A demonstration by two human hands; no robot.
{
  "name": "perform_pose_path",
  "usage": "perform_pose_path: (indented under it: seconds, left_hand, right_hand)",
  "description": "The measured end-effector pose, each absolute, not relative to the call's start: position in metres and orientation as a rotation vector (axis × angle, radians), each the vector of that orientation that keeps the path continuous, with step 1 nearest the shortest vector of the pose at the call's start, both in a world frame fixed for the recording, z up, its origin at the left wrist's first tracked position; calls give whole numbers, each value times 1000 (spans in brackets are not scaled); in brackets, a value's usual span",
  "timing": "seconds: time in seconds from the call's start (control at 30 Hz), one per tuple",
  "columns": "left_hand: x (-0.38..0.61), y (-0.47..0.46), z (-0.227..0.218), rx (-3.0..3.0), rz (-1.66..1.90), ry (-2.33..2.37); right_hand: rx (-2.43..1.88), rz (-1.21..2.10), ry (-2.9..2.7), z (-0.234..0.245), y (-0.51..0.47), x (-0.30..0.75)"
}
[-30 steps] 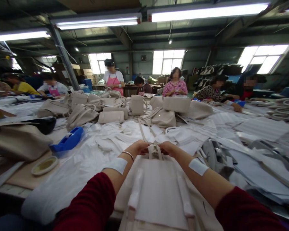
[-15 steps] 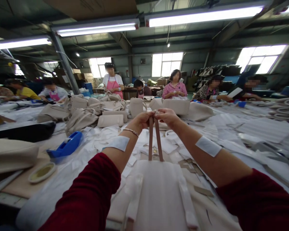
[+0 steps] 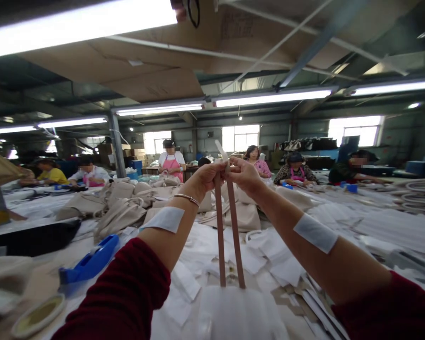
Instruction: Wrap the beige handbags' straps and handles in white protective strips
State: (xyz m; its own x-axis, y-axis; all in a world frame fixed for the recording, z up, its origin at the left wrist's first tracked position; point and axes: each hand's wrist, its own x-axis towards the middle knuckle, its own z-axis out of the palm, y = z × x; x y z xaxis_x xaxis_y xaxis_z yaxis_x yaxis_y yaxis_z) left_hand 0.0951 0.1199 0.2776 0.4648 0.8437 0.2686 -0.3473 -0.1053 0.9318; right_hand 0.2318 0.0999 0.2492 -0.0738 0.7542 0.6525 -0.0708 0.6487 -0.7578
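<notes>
My left hand [image 3: 206, 177] and my right hand [image 3: 244, 174] are raised in front of me, both pinched on the top of a tan bag strap [image 3: 228, 226]. The strap's two bands hang straight down to a pale beige bag [image 3: 239, 312] wrapped in white foam, low in the middle of the view. A white scrap of wrapping [image 3: 221, 150] sticks up between my fingertips. White patches sit on both forearms, and a thin bracelet is on my left wrist.
A blue tape dispenser [image 3: 88, 262] and a round shallow dish [image 3: 38, 314] lie at the left. Several beige bags [image 3: 121, 213] are piled behind my hands. White paper sheets [image 3: 393, 226] cover the table. Several people work along its far side.
Both hands have lifted the strap from table level to well above the bag, pulling it taut. The view has tilted upward, showing more ceiling.
</notes>
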Motion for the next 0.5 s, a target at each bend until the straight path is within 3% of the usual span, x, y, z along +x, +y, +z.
perform_pose_path:
  seconds: [0.23,0.5]
  left_hand:
    - [86,105,311,1531,1111,472]
    - [83,94,284,1777,1156,477]
  right_hand:
    - [-564,811,-1466,258,80,223]
    - [-687,800,-1554,240,79,217]
